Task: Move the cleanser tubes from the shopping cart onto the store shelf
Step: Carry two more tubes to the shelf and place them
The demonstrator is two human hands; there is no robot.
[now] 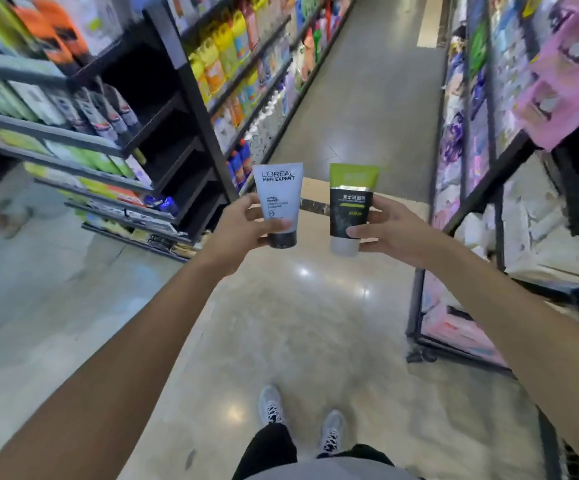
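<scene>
My left hand holds a pale blue-grey cleanser tube with a dark cap, cap down, at arm's length in front of me. Beside it my right hand grips a green and black cleanser tube with a silver cap, also cap down. Both tubes are upright with their labels toward me, a short gap between them. The store shelf with similar tubes stands to my left, apart from both hands. A dark edge of the shopping cart shows at the lower right.
The aisle floor runs ahead between two shelf rows. On the left are dark racks with bottles; on the right, a rack of pink and white packs. A cardboard box sits behind the tubes. My shoes are below.
</scene>
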